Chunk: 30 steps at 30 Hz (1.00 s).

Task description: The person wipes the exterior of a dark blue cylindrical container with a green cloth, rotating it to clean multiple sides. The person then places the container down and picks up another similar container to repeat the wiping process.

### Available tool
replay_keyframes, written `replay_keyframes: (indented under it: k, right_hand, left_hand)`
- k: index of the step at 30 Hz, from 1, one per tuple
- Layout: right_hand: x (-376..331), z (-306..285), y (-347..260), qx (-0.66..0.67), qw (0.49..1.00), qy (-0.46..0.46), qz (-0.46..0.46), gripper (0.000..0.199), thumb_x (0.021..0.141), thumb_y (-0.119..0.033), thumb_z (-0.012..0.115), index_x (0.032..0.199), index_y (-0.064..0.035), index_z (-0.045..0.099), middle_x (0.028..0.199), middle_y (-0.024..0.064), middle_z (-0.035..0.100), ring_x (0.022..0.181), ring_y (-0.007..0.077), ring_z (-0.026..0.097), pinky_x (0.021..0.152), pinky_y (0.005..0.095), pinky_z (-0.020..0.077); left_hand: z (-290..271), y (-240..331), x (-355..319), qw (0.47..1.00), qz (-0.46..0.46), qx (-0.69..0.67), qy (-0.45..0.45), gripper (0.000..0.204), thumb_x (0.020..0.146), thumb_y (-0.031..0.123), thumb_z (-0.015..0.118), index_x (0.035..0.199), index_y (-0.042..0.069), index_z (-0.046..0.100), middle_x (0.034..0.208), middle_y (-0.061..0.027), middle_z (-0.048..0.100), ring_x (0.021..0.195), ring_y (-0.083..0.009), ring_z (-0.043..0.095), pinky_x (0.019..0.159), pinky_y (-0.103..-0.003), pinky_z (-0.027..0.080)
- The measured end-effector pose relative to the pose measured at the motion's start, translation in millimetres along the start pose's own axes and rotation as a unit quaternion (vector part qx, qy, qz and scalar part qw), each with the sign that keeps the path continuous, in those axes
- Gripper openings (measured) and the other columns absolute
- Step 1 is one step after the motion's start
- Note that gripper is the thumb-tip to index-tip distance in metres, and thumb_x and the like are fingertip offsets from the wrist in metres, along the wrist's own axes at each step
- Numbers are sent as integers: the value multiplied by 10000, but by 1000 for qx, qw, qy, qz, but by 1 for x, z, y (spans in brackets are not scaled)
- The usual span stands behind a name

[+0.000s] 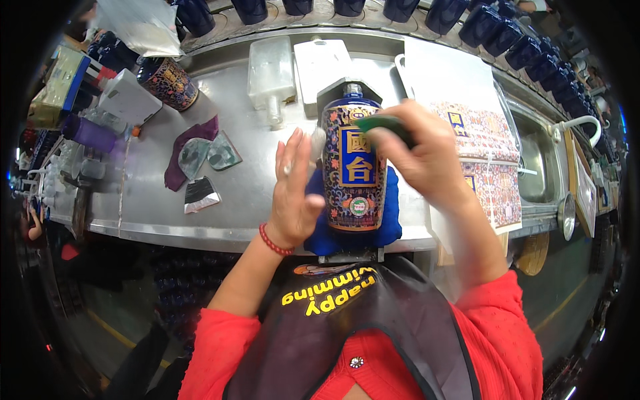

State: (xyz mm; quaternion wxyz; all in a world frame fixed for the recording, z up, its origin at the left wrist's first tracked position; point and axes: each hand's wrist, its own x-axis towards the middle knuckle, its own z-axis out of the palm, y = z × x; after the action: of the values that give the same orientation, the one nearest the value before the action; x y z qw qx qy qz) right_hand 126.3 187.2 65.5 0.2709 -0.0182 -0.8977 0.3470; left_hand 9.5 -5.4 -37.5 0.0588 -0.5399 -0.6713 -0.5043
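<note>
One blue glazed ceramic bottle (353,170), rounded body with gold and patterned label, is laid on its side on a blue cloth pad (393,213) at the near edge of the steel desk (153,207), neck pointing away. The left hand (293,190) is pressed flat against the bottle's left side, fingers extended, not clenched; a red bead bracelet (272,241) is worn on the wrist. The right hand (420,150) is closed on one green sponge-like pad (383,127), held against the upper right of the bottle. A second patterned bottle (168,83) is lying at the left rear. One purple rag (190,150), two greenish flat pieces (208,153) and one dark foil-like scrap (200,195) are seen on the desk left of the hands. Two white rectangular blocks (297,67) are set behind the bottle. One stack of printed patterned sheets (483,160) is lying on the right. A row of many dark blue bottles (507,37) is lined along the far edge, count not clear
</note>
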Motion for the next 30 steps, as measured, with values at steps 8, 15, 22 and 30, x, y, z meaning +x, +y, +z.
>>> replay_keyframes:
  k: [8, 15, 22, 30]
  right_hand:
    - [-64, 26, 13, 260, 929, 88, 249, 187, 947, -155, 720, 1016, 4, 649, 884, 5, 652, 803, 56, 577, 720, 215, 474]
    - [-38, 17, 41, 313, 916, 103, 228, 216, 963, -206, 706, 1031, -6, 662, 851, 10, 658, 766, 59, 591, 682, 217, 485]
    - [-65, 4, 25, 123, 983, 123, 57, 154, 885, -111, 766, 938, -9, 663, 799, 56, 598, 724, 143, 553, 653, 280, 441]
    - [-89, 8, 41, 250, 940, 151, 177, 123, 906, -72, 739, 954, 8, 658, 848, 46, 605, 756, 114, 548, 689, 247, 437]
  left_hand:
    - [-6, 12, -3, 996, 33, 54, -59, 806, 1028, 650, 270, 1491, 18, 461, 1389, -150, 616, 1452, -406, 359, 1230, -517, 46]
    - [-12, -18, 52, 991, 79, 81, -70, 741, 1044, 614, 277, 1473, 53, 500, 1383, -104, 626, 1450, -376, 369, 1224, -533, 82]
    - [-23, 23, 0, 980, 123, 77, -132, 656, 1024, 635, 323, 1309, 157, 672, 1286, -55, 691, 1420, -326, 433, 1236, -548, 85]
    - [-23, -20, 56, 986, 111, 81, -99, 694, 1056, 579, 287, 1392, 53, 591, 1315, -111, 668, 1425, -364, 402, 1234, -526, 88]
